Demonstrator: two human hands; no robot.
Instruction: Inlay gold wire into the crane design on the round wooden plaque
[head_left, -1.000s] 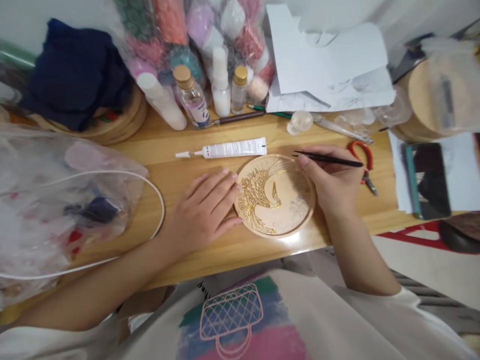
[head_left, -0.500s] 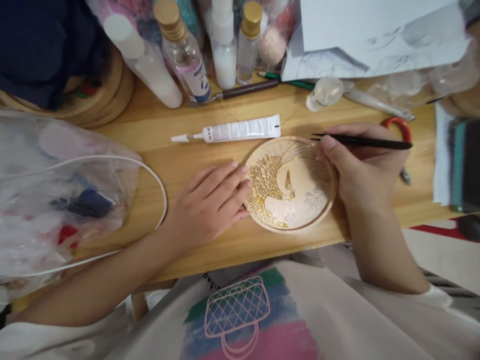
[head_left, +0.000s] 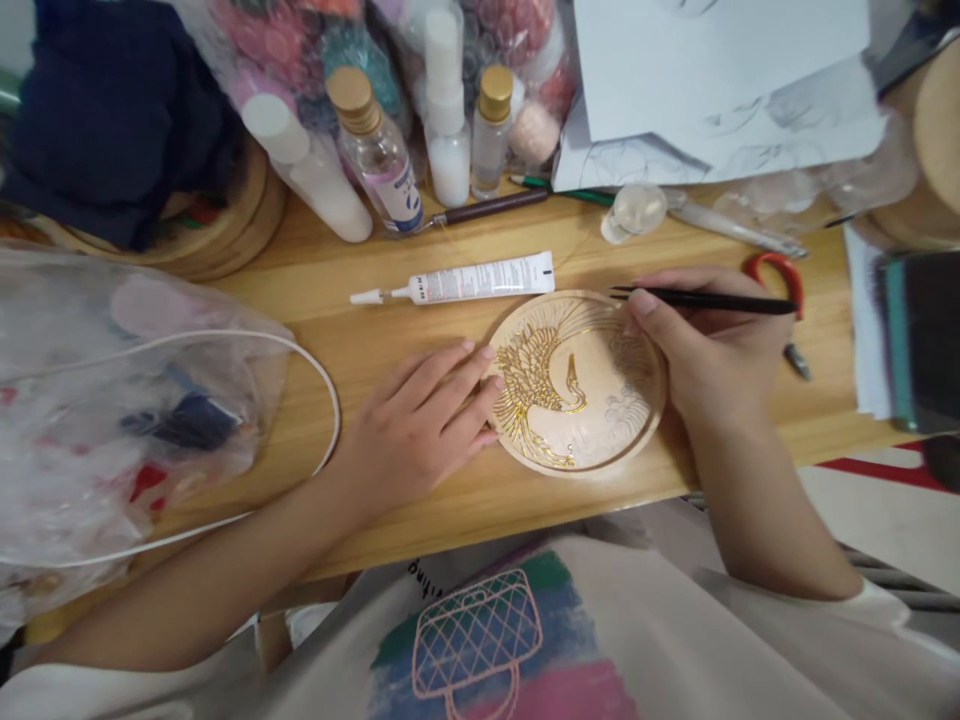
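Observation:
A round wooden plate [head_left: 611, 400] lies on the table, with a crane worked in raised gold lines on its left part and grey pencil-like flower drawing on its right. My left hand [head_left: 431, 415] lies flat, fingers stretched out, their tips touching the plate's left rim. My right hand [head_left: 720, 350] rests at the plate's upper right edge, closed around black tweezers [head_left: 720, 300]. Their two thin tips point left, above the plate's top rim. Behind the plate lies a white tube [head_left: 484, 278] with a narrow nozzle pointing left.
Several bottles [head_left: 382, 160] stand along the back beside bagged coloured material. A dark-handled tool [head_left: 495, 207], a small clear cup [head_left: 636, 212] and drawing sheets [head_left: 720, 80] lie behind. Red-handled scissors [head_left: 784, 280] are partly behind my right hand. A plastic bag [head_left: 202, 330] and white cable [head_left: 330, 390] lie left.
The whole view has shifted a little, with the things at the back now lower in the picture. Both hands keep their places at the plate, and the tweezers stay in my right hand.

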